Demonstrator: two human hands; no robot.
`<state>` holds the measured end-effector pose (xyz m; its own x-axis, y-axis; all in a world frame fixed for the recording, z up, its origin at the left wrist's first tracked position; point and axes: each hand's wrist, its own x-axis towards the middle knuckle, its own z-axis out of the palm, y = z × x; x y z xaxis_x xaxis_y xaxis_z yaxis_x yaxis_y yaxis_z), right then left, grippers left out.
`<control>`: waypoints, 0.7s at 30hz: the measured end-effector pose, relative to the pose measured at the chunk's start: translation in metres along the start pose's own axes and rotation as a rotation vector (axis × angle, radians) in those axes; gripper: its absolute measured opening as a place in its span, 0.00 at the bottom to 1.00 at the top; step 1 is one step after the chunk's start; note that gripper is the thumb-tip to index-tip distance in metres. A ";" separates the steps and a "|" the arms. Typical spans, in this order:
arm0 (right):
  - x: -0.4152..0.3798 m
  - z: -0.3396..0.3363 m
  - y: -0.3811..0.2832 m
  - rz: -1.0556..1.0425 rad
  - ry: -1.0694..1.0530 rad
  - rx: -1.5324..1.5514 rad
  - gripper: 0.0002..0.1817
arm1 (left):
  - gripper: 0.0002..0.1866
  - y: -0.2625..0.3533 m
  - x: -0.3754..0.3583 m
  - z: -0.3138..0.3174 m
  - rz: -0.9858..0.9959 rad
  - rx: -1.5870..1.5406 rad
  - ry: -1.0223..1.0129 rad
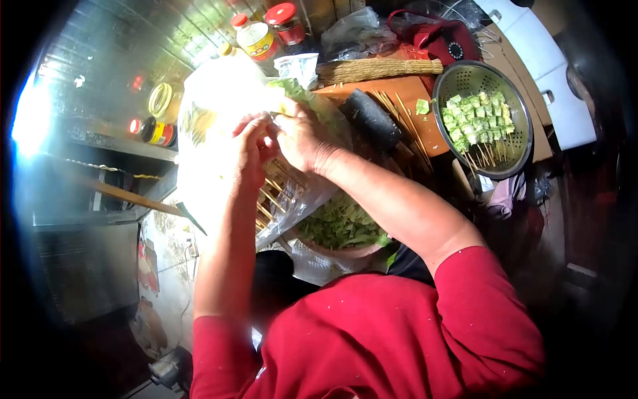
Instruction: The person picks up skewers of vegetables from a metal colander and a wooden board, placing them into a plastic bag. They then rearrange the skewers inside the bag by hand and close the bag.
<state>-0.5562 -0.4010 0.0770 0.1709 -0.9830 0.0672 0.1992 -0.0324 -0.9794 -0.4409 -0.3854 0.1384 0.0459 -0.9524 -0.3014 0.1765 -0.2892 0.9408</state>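
Note:
My left hand (251,143) and my right hand (300,136) are together over a clear plastic bag (222,100), with fingertips meeting. Both are closed, pinching the bag's film, though glare washes out the detail there. Green leaves (290,86) show through the bag behind my fingers. Below my hands, several bamboo skewers (271,199) lie with their ends toward me, in or under the film. A basin of cut green leaves (339,223) stands below my right forearm.
At right, a metal colander (525,143) holds skewered green leaves (478,120). A dark block (372,120) and loose skewers (399,116) lie on an orange board (425,136). Bottles and a jar (286,23) stand at the back. A wooden stick (133,198) juts in at left.

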 end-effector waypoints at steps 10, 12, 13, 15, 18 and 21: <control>0.020 -0.055 -0.008 0.025 0.076 -0.280 0.29 | 0.09 -0.008 0.015 -0.014 0.101 -0.337 0.088; 0.021 -0.056 -0.005 -0.007 0.079 -0.428 0.29 | 0.09 -0.003 0.008 -0.010 0.095 -0.385 0.060; 0.022 -0.057 -0.003 -0.036 0.083 -0.576 0.29 | 0.09 0.000 0.006 -0.008 0.087 -0.432 0.032; 0.016 -0.056 0.005 -0.220 0.045 -0.673 0.27 | 0.08 0.001 0.002 -0.009 0.094 -0.454 -0.059; 0.019 -0.053 -0.006 -0.100 0.034 -0.538 0.30 | 0.08 0.000 -0.001 -0.013 0.096 -0.498 -0.169; 0.025 -0.051 -0.006 -0.209 0.030 -0.438 0.34 | 0.09 0.003 -0.002 -0.013 0.095 -0.509 -0.188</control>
<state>-0.6025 -0.4346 0.0752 0.1412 -0.9520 0.2715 -0.1998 -0.2960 -0.9341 -0.4277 -0.3830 0.1403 -0.0831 -0.9864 -0.1421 0.6354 -0.1622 0.7550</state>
